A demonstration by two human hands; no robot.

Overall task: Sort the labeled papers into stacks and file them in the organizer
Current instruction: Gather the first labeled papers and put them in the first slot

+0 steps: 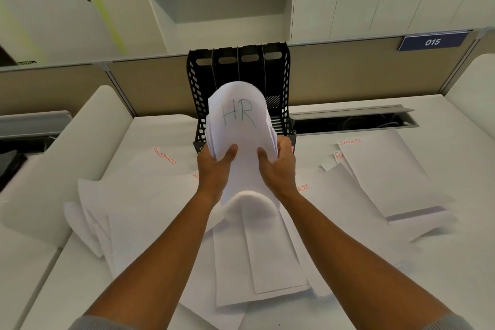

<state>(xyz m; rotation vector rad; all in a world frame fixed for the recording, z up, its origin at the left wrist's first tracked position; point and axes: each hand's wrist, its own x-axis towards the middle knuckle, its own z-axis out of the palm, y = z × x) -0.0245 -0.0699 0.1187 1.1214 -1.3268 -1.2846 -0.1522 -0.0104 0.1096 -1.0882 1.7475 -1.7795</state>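
A stack of white papers (pixel 241 126) with "HR" written in green on the top sheet is held up, curled lengthwise, right in front of the black file organizer (pixel 198 88). My left hand (pixel 214 169) grips the stack's left edge, thumb on top. My right hand (pixel 278 166) grips its right edge in the same way. The organizer stands upright at the back of the desk with several slots, and the stack hides its lower middle. Loose sheets labeled in red "FIN SPORTS" (pixel 164 155) and "SPORTS" (pixel 380 169) lie on the desk.
More white sheets (pixel 257 262) lie spread over the white desk (pixel 442 262) under my arms. An open cable tray (pixel 353 122) runs along the back right. A beige partition (pixel 348 75) with a "015" sign (pixel 432 41) stands behind the organizer.
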